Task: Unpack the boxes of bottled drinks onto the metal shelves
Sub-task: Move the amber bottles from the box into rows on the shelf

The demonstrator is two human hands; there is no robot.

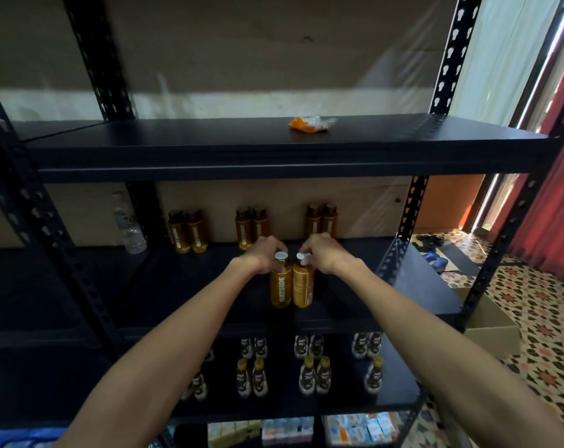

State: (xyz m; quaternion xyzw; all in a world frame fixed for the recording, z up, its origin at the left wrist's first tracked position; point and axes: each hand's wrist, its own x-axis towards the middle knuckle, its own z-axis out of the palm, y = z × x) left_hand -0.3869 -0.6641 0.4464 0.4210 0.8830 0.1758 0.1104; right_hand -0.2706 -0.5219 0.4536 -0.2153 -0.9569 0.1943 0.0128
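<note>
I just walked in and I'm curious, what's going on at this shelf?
A person is stocking a black metal rack with bottled drinks. The left hand grips the top of one brown bottle and the right hand grips a second bottle, both upright, side by side at the front of the middle shelf. Three pairs of the same bottles stand at the back.

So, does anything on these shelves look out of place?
Yes: a crumpled orange wrapper lies alone on the upper shelf, and a clear water bottle stands left of the brown drink bottles.
</note>
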